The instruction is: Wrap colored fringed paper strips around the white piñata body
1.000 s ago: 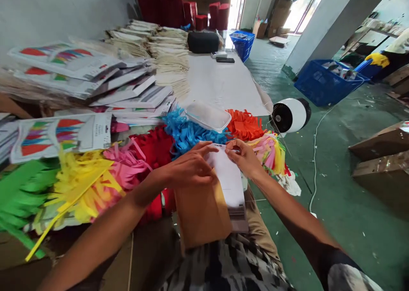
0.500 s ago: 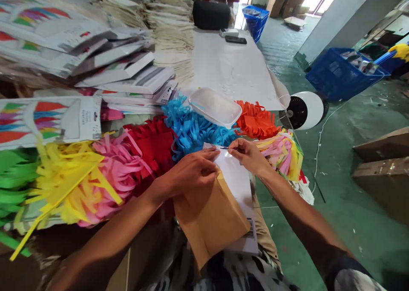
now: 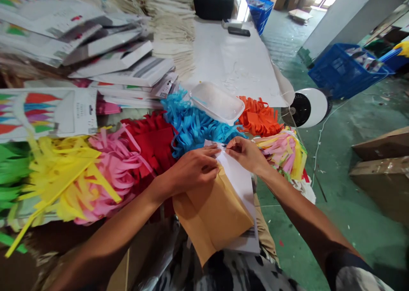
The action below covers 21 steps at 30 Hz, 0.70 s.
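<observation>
On my lap lies a white cardboard package (image 3: pixel 238 180) with a barcode near its lower end. An orange-brown paper envelope or folded sheet (image 3: pixel 220 216) covers its left part. My left hand (image 3: pixel 200 167) grips the package's upper left side, its index finger lying along the card and the other fingers curled over the brown paper. At the card's top end, my right hand (image 3: pixel 244 152) pinches finger and thumb together beside a small dark mark or slot. Whatever is between those fingertips is too small to make out. Blue fringed tissue paper (image 3: pixel 194 131) lies just beyond both hands.
Red (image 3: pixel 156 144), pink and yellow fringe (image 3: pixel 64 176) lie to the left, orange fringe (image 3: pixel 260 116) to the right. A clear plastic tray (image 3: pixel 217 101) rests on the blue fringe. Printed packages (image 3: pixel 128 65) are piled at left. A white fan (image 3: pixel 311 108) stands at right.
My right hand's fingertips have shifted slightly at the card's top and are drawn closer together. The left hand keeps its hold. The whole view has tilted a little.
</observation>
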Each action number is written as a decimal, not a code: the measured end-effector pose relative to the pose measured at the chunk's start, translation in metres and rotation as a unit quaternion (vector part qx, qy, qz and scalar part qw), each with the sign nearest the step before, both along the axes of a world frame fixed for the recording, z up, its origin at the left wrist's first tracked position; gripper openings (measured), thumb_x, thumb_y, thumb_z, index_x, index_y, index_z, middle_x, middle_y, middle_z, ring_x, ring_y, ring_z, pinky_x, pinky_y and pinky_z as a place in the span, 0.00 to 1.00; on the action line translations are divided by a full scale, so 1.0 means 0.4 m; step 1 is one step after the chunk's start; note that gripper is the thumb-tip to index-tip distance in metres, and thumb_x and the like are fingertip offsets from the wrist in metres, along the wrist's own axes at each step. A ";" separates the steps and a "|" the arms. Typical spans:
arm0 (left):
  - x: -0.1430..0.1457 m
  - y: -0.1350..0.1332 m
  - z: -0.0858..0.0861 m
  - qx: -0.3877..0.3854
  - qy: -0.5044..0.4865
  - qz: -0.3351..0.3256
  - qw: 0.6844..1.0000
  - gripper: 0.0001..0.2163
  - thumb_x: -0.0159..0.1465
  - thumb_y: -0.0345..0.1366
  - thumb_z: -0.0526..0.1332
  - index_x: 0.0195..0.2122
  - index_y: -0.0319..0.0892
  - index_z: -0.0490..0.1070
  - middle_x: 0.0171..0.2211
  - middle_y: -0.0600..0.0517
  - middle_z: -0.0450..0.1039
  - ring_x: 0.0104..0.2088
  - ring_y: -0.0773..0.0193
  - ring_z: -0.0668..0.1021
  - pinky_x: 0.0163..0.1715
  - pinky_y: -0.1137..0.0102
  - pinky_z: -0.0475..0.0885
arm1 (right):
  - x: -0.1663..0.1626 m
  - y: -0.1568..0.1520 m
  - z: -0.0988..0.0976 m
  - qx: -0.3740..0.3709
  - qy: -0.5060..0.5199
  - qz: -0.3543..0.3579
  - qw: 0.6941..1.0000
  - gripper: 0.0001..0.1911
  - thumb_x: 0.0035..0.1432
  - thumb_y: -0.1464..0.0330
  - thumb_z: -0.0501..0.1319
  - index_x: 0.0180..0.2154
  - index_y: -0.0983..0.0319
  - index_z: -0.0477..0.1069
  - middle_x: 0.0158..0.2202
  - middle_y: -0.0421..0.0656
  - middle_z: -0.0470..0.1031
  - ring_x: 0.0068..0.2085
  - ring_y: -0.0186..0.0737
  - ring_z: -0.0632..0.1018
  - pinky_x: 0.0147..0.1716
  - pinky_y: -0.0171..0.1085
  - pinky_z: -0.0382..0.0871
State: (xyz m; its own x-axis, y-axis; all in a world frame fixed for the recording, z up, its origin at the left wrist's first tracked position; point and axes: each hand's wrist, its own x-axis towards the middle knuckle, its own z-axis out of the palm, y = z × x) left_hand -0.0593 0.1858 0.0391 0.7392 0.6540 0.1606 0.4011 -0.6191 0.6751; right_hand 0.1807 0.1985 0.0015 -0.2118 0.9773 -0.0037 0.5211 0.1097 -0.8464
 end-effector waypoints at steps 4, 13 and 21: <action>0.000 0.001 -0.001 -0.004 0.003 0.004 1.000 0.10 0.66 0.30 0.63 0.28 0.43 0.80 0.62 0.45 0.77 0.67 0.49 0.74 0.68 0.58 0.69 | -0.015 -0.019 0.011 0.034 -0.081 -0.013 0.996 0.03 0.60 0.67 0.64 0.37 0.58 0.73 0.34 0.40 0.80 0.33 0.38 0.77 0.33 0.37 0.66; -0.009 0.001 0.002 -0.004 0.005 -0.012 1.000 0.11 0.68 0.31 0.62 0.30 0.43 0.81 0.54 0.44 0.82 0.67 0.52 0.74 0.67 0.60 0.69 | -0.035 -0.059 0.054 0.172 -0.303 -0.059 0.936 0.27 0.64 0.64 0.67 0.64 0.56 0.68 0.55 0.51 0.77 0.48 0.52 0.80 0.33 0.41 0.70; -0.003 0.008 -0.014 -0.024 -0.016 -0.005 1.000 0.09 0.68 0.32 0.63 0.38 0.46 0.85 0.54 0.46 0.82 0.63 0.53 0.77 0.64 0.62 0.71 | 0.000 -0.089 0.030 0.263 -0.319 0.090 0.906 0.19 0.62 0.78 0.60 0.50 0.56 0.82 0.54 0.43 0.83 0.47 0.49 0.80 0.48 0.49 0.74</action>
State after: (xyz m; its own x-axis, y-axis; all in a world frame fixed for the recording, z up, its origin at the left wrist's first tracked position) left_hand -0.0606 0.1892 0.0333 0.7402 0.6547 0.1529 0.3729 -0.5890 0.7170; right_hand 0.1808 0.1628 0.0136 -0.4871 0.8292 0.2741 0.8194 0.5425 -0.1852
